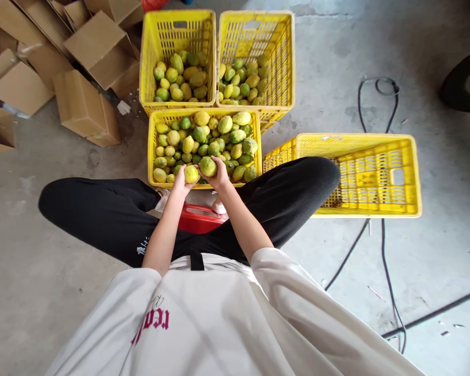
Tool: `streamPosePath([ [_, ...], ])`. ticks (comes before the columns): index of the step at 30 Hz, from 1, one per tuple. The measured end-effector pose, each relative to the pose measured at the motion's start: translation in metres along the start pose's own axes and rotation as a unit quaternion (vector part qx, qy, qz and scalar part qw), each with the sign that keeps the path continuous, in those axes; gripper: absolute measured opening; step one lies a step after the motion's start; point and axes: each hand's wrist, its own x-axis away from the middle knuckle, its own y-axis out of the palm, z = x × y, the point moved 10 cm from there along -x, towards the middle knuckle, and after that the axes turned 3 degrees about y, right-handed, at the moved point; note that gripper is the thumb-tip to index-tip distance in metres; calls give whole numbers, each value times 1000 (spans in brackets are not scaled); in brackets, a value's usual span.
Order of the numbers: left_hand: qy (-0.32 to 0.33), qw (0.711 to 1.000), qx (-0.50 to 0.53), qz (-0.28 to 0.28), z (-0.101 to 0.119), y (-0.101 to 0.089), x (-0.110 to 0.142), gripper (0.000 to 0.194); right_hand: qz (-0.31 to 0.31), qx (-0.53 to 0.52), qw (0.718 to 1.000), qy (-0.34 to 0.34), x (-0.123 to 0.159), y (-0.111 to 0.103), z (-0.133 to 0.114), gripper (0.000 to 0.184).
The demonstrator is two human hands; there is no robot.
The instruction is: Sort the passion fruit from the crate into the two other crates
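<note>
Currently holding round yellow fruit (pixel 191 174) (left hand (pixel 181 183)), greenish fruit (pixel 208 166) (right hand (pixel 221 175)) at fruit-filled yellow plastic crate (pixel 151 151), upper centre.

Brown cardboard boxes (pixel 96 49) lie heaped at the far left on the grey concrete floor (pixel 446 209), a crumpled white scrap (pixel 123 107) near them. A thin black cable (pixel 383 237) trails at right; a black rubber tyre (pixel 460 83) stands far right.

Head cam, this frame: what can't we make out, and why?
All head view:
Underside of yellow fruit: hidden by left hand.
Lower fruit in front crate: covered by upper fruit.
Near-left part of right-hand crate: blocked by right leg.
Wheel: cut off by right edge.
Bottom of red object: behind black trousers.
</note>
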Motion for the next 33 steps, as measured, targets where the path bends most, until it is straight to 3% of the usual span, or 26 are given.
streamPosePath([
  [8, 3, 1000, -10, -15, 5, 4, 6, 37, 5, 12, 1000, -2, -1, 1, -2, 35],
  [11, 18, 1000, -18, -4, 8, 3, 6, 24, -13, 15, 1000, -1, 4, 8, -2, 39],
  [17, 42, 999, -23, 19, 10, -3, 5, 14, -11, 48, 996, -70, 10, 10, -11, 10],
  [22, 39, 999, -7, 12, 13, -7, 1, 12, 18, 67, 992, -109, 6, 1, -14, 24],
  [26, 1, 1000, 6, 8, 7, -6, 0, 22, 42, 44, 995, -84, -1, -8, -11, 9],
  [33, -21, 1000, 8, 14, 0, -2, 2, 35, 2, 38, 998, -49, -12, -4, -7, 39],
])
